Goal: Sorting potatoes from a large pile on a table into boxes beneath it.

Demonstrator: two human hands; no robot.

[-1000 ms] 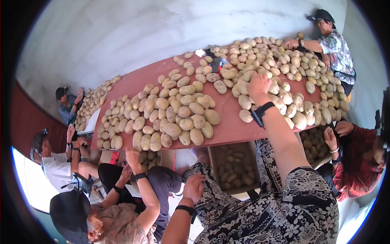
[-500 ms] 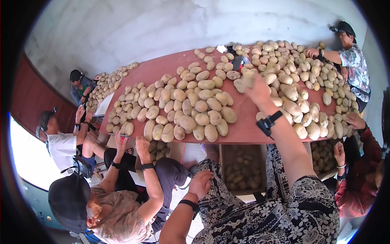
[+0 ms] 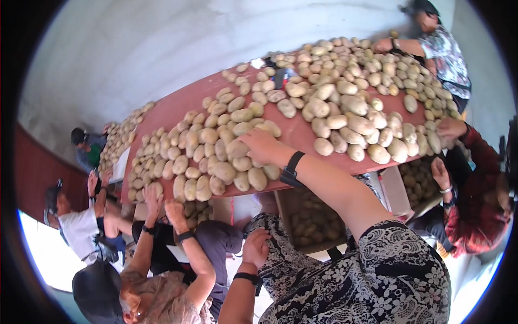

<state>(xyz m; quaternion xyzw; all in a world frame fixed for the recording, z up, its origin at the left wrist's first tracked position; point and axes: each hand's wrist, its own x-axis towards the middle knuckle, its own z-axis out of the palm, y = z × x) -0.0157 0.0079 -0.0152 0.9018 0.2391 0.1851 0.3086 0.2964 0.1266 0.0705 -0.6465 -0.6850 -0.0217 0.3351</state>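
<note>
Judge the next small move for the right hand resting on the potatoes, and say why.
Probably close the fingers on one potato and lift it: the right hand lies open, palm down, on the near potato pile on the red table, gripping nothing visible.

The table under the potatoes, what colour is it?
Reddish brown. The head view shows the table best in the bare strip between the potato piles.
</note>
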